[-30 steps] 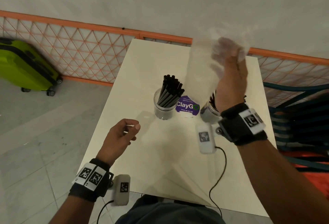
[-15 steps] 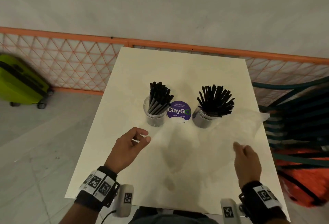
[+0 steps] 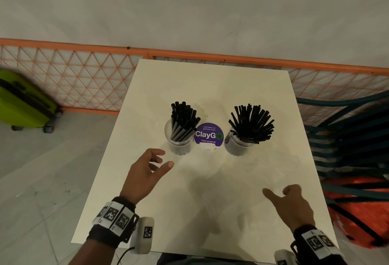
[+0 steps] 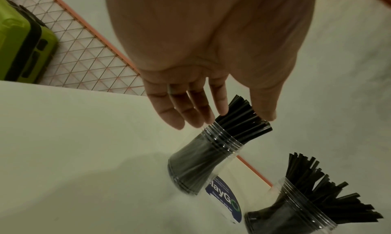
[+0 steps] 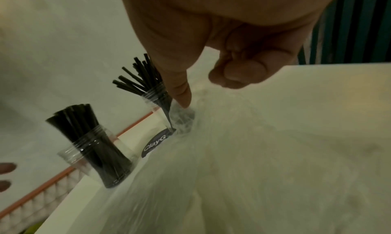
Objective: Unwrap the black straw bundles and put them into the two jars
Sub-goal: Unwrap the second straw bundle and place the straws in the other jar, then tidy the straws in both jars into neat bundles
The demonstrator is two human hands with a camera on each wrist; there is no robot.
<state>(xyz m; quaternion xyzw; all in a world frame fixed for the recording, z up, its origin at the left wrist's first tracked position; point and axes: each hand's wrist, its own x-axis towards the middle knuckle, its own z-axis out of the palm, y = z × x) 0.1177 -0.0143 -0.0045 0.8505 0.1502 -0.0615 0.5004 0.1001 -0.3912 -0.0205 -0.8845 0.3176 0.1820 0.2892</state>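
Standing square under both arms, the white table (image 3: 210, 88) is the largest item listed; its bare top carries all the rest. Next in size, a clear plastic wrapper (image 5: 243, 162), empty and hard to make out from the head view, lies slack across the near right part of the table, running from beside the right jar back toward the person. Left jar (image 3: 179, 142): clear, upright, holding a tight sheaf of black straws (image 3: 182, 120) that lean slightly right. Right jar (image 3: 239, 144): clear, upright, its straws (image 3: 251, 122) fanned out in all directions. Between the two jars, flat on the table, a round purple ClayGo sticker (image 3: 208, 134). No wrapped bundle shows on the table, so by my reading the filling step is done and only the wrapper is left to clear. Left hand (image 3: 145, 177): hovering just short of the left jar, fingers loosely spread, holding nothing, palm turned toward the jar. Right hand (image 3: 291, 203): low over the near right of the table, thumb pointing inward, other fingers curled under; the right wrist view shows the thumb tip at or very near the bunched film, and I cannot tell whether the curled fingers pinch it. Governing relation: the wrapper lies directly beneath and ahead of the right hand, its length running away toward the right jar, well apart from the left hand; the right hand is plainly the nearer for lifting it away.
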